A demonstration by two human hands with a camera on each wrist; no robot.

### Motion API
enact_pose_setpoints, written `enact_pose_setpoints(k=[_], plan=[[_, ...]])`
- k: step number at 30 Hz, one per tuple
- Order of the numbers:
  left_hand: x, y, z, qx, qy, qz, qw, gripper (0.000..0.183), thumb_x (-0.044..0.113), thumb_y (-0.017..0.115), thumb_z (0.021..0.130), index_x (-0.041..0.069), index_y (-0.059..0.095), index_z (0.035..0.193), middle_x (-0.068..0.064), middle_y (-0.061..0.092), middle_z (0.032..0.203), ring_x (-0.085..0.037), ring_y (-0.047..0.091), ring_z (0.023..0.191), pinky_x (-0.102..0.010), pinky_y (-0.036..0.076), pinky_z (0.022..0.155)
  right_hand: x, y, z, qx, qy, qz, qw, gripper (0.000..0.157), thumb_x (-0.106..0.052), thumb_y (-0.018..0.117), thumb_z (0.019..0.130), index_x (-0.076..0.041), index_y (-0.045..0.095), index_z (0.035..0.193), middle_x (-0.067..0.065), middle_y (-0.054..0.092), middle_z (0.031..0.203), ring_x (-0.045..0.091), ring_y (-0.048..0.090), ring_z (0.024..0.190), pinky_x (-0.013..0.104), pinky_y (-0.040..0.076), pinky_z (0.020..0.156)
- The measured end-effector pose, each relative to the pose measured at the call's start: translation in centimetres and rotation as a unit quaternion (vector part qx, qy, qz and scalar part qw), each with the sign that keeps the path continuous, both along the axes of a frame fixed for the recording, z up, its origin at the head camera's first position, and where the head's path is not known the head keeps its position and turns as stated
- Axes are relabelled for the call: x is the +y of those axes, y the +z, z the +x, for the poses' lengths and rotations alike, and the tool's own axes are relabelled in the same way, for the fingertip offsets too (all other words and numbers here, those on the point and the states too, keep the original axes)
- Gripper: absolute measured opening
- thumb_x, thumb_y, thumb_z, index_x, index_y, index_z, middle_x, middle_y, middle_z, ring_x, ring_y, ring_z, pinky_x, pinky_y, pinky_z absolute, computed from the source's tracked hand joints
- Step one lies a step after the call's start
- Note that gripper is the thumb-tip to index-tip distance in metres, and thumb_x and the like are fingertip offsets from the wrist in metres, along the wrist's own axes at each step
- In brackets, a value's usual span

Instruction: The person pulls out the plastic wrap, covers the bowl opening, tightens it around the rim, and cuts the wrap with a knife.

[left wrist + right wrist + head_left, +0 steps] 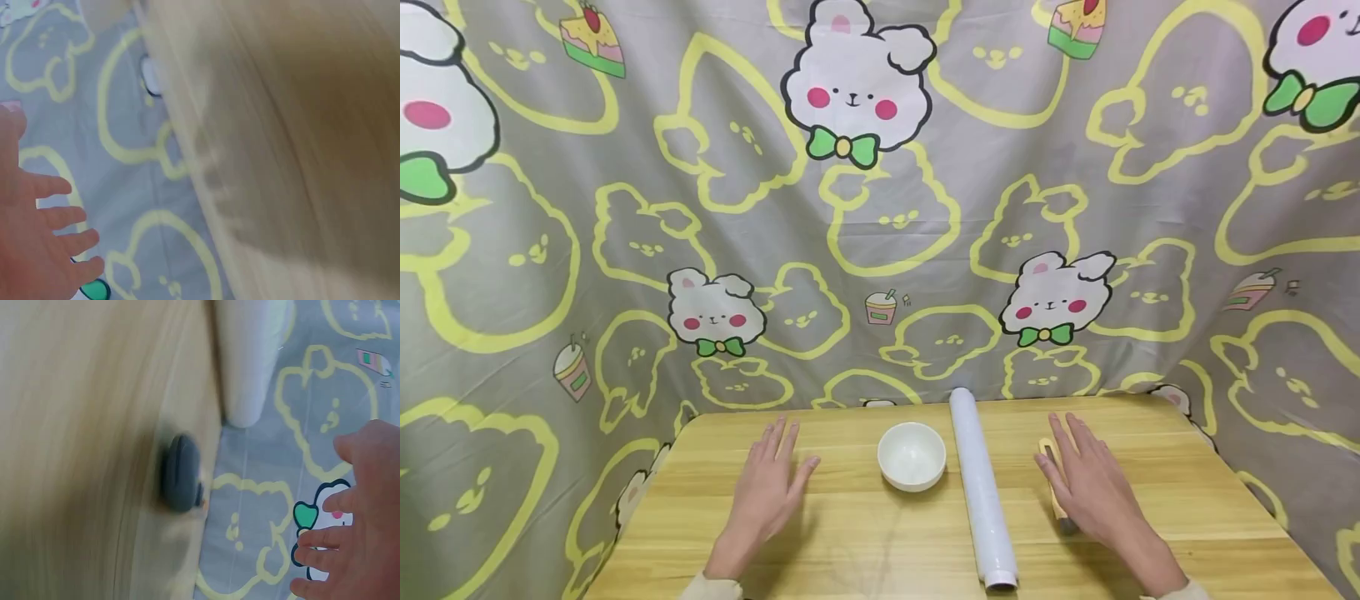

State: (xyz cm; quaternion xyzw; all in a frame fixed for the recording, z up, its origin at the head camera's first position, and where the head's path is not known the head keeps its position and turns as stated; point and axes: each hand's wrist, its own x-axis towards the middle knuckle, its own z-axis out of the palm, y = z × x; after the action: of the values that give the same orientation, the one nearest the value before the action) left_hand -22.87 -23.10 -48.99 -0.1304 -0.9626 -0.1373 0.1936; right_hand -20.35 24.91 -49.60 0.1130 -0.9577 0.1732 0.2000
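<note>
My left hand (765, 487) hovers over the left part of the table, fingers straight and thumb held out, touching nothing. A small white bowl (912, 479) stands upright to its right, with nothing in it. Right of the bowl lies a long roll of cling film (983, 492), pointing away from me. My right hand (1097, 487) is held palm down with straight fingers above a yellow and dark grey utility knife (1057, 507), partly hiding it. In the right wrist view, the dark end of the knife (181, 474) lies on the wood, apart from the fingers.
The wooden table (850, 550) has a far edge that meets a grey patterned curtain (880, 350). This curtain also hangs along the left and right sides. The film roll's near end reaches close to the bottom of the head view.
</note>
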Motion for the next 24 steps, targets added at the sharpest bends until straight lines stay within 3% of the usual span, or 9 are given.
enact_pose_setpoints(k=[6,11,17,24], plan=[[3.2,-0.2,-0.2,0.008,-0.038,0.064,0.9972,0.07,0.046,0.053,0.105,0.0,0.038,0.156,-0.026,0.031,0.162,-0.045,0.033,0.146,-0.06,0.03,0.118,-1.3,0.1,0.8,0.018,0.008,-0.042,0.999,0.071,-0.038,0.056,0.105,0.006,0.031,0.156,0.038,0.032,0.154,0.056,0.033,0.138,0.072,0.029,0.109],[5.8,-0.9,-0.1,-0.029,-0.066,0.154,0.9855,0.071,0.046,0.056,0.104,0.006,0.035,0.159,-0.021,0.032,0.163,-0.043,0.035,0.145,-0.065,0.035,0.112,-2.9,-0.1,1.8,-0.002,0.0,-0.073,0.997,0.079,-0.044,0.054,0.105,0.004,0.024,0.16,0.035,0.025,0.16,0.056,0.03,0.141,0.072,0.03,0.109],[8.5,-2.0,-0.4,-0.084,-0.107,0.257,0.9566,0.083,0.041,0.07,0.097,0.001,0.032,0.158,-0.024,0.034,0.16,-0.046,0.036,0.144,-0.067,0.033,0.112,-4.9,-1.2,2.9,-0.021,0.005,-0.081,0.996,0.087,-0.049,0.059,0.102,0.008,0.024,0.158,0.035,0.025,0.159,0.056,0.03,0.141,0.074,0.034,0.106],[10.8,-3.2,-0.9,-0.171,-0.159,0.354,0.9056,0.114,0.025,0.093,0.076,-0.007,0.021,0.158,-0.032,0.029,0.159,-0.05,0.036,0.142,-0.057,0.039,0.112,-7.0,-2.3,3.6,-0.064,0.004,-0.085,0.994,0.091,-0.054,0.061,0.099,0.01,0.03,0.154,0.036,0.034,0.155,0.054,0.037,0.139,0.071,0.041,0.103]])
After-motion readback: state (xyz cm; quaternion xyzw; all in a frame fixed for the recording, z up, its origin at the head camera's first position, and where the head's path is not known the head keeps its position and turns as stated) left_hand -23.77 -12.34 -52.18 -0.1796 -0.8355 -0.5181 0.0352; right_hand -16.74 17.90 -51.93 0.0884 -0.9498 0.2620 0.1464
